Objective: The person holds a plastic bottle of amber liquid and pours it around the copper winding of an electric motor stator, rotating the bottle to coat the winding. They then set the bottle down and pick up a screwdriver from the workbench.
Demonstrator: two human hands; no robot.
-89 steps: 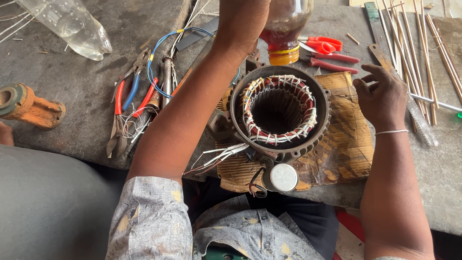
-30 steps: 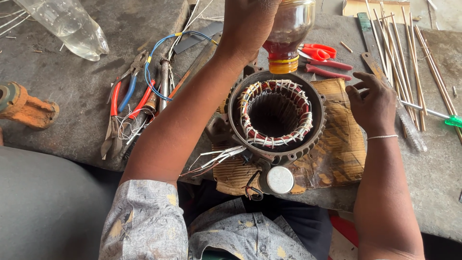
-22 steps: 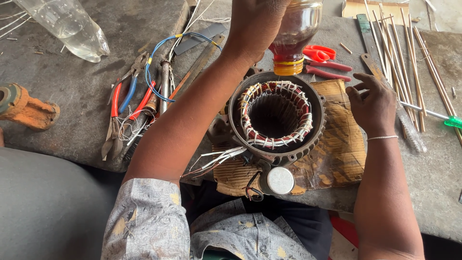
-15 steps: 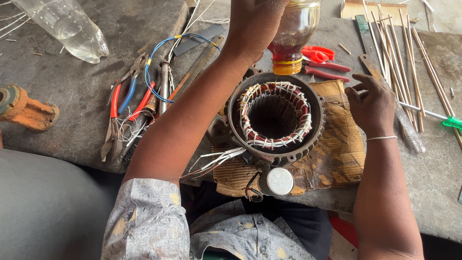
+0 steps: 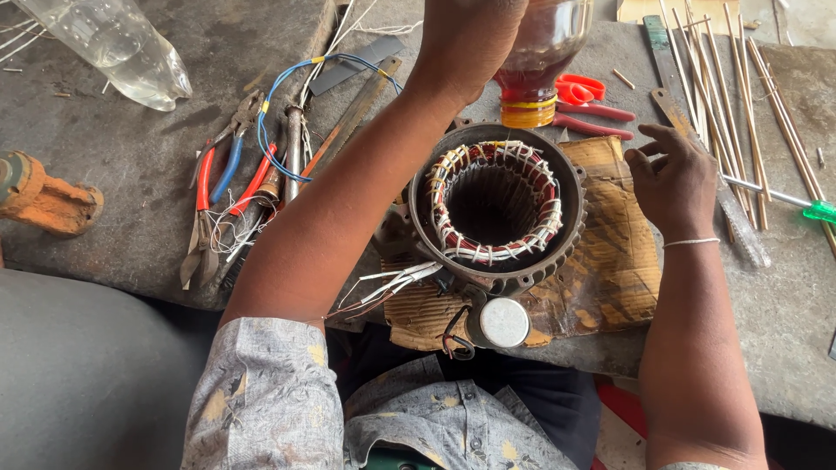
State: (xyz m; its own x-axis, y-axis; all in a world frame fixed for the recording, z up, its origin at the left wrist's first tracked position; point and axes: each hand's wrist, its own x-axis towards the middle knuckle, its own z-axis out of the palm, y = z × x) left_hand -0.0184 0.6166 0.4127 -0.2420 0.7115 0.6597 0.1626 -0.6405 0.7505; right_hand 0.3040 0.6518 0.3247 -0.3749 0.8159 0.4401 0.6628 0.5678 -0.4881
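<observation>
A round motor stator (image 5: 496, 209) with white-and-red tied windings stands upright on a piece of worn cardboard (image 5: 610, 261). My left hand (image 5: 466, 39) grips an upturned clear bottle of red liquid (image 5: 531, 70), its yellow-ringed neck pointing down just above the stator's far rim. My right hand (image 5: 672, 178) rests on the cardboard right of the stator, fingers loosely curled, holding nothing that I can see. White lead wires (image 5: 392, 283) trail from the stator's left side. A white cap (image 5: 503, 322) lies in front of it.
Pliers with red and blue handles (image 5: 218, 187), a blue wire and hand tools lie to the left. Red scissors (image 5: 588, 100) lie behind the stator. Thin sticks (image 5: 749, 96) and a green-handled tool (image 5: 805, 207) are at the right. A clear plastic bottle (image 5: 113, 48) lies far left.
The bottle's neck has stayed over the stator's far rim. My right hand has shifted slightly on the cardboard. The view has hardly moved.
</observation>
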